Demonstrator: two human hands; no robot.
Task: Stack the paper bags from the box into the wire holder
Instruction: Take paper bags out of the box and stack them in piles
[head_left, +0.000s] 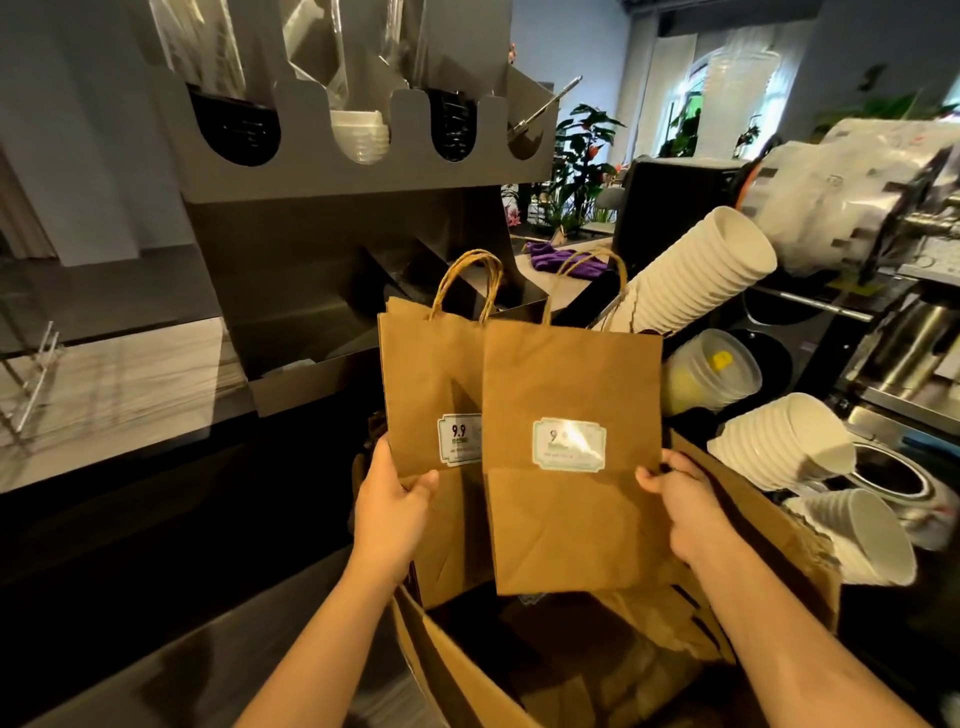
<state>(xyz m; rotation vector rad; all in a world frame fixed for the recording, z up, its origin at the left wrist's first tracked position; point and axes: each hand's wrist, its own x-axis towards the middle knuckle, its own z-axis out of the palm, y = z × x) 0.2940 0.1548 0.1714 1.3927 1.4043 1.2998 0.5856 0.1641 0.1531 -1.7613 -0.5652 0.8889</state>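
Note:
I hold two flat brown paper bags upright above an open cardboard box (457, 670). My left hand (395, 504) grips the lower left edge of the left bag (431, 379), which has twisted paper handles and a "9.9" sticker. My right hand (685, 499) grips the right edge of the right bag (571, 395), which overlaps the left one and carries a shiny label. More brown bags (660, 618) lie inside the box. A wire rack (31, 374) shows at the far left edge; whether it is the holder I cannot tell.
A grey dispenser (363, 161) with lids and cups hangs above the dark counter (130, 545). White paper cup stacks (696, 275) lean at the right, beside a lidded plastic tub (711, 374), a metal machine (904, 332) and a black monitor back (670, 208).

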